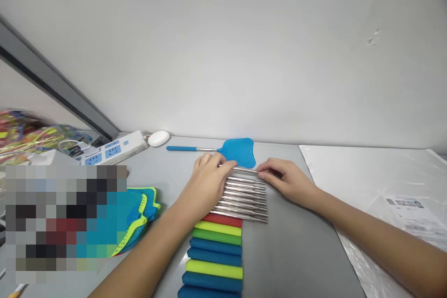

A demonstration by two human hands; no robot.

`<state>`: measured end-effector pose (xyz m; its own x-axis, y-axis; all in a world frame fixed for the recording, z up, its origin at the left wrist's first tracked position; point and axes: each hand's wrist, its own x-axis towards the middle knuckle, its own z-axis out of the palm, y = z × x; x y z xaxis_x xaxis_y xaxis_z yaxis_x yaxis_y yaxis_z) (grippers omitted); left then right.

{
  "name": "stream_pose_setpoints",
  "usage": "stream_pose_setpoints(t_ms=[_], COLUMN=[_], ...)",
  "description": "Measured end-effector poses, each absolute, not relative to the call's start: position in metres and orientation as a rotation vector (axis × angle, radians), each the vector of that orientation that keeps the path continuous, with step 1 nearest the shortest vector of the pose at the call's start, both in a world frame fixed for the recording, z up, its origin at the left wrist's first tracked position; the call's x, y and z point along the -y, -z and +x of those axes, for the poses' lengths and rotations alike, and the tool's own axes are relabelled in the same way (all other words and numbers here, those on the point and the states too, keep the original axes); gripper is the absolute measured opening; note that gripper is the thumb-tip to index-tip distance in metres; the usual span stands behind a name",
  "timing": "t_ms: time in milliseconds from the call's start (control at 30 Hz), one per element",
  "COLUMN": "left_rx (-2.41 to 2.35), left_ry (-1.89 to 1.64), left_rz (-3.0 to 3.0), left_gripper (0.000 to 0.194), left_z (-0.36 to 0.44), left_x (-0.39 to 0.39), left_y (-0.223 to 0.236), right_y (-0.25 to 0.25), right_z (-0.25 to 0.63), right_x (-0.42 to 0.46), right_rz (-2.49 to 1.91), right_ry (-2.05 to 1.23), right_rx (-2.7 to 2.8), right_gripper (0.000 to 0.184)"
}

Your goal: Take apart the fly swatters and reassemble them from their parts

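Observation:
Between my two hands lies a shiny metal rod [246, 170], the farthest of a row. My left hand [208, 177] is closed over its left end and covers part of the neighbouring rods. With thumb and fingertips, my right hand [284, 178] pinches the rod's right tip. Several similar silver rods [246, 198] lie side by side just below, their thin tips pointing right. Closer to me runs a column of coloured handle grips [216, 256] in red, yellow, green and blue. Behind my hands rests a whole blue fly swatter [239, 151], handle to the left.
Blue and yellow-edged swatter heads [141, 209] are piled at left, partly behind a blurred patch. A power strip [118, 146] and a white oval object [159, 138] sit near the wall. White plastic sheeting [377, 181] covers the table's right side.

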<state>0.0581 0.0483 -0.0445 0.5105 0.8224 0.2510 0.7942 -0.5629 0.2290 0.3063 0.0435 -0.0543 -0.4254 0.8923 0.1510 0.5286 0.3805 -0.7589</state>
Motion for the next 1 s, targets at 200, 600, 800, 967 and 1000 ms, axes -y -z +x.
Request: stream_pose_setpoints(t_ms=[200,600,800,967,1000], left_rx=[-1.427,-1.205,-1.278,-1.133,-1.089], left_ry=[-0.704,-1.004,-1.087,-0.732,-0.666], left_rz=[2.604,2.584,2.434,2.517,2.541], left_gripper=[0.038,0.027,0.022,0.033,0.039], left_z=[0.054,-0.014,-0.015,0.003,0.007], left_x=[-0.040,0.009,0.012,0.034,0.040], left_y=[0.030,0.009,0.003,0.005,0.005], right_y=[0.055,0.051,0.049,0.053,0.053], right_z=[0.304,0.303,0.300,0.296,0.294], right_x=[-0.042,-0.037,-0.035,-0.030,-0.029], right_rz=[-1.235,-1.209,-1.213,-1.210,-1.237], right_ry=[-0.712,-0.710,-0.682,-0.532,-0.499], right_rx=[2.123,2.250,2.277,2.294,2.273], right_gripper=[0.015,0.027,0.035,0.034,0.035])
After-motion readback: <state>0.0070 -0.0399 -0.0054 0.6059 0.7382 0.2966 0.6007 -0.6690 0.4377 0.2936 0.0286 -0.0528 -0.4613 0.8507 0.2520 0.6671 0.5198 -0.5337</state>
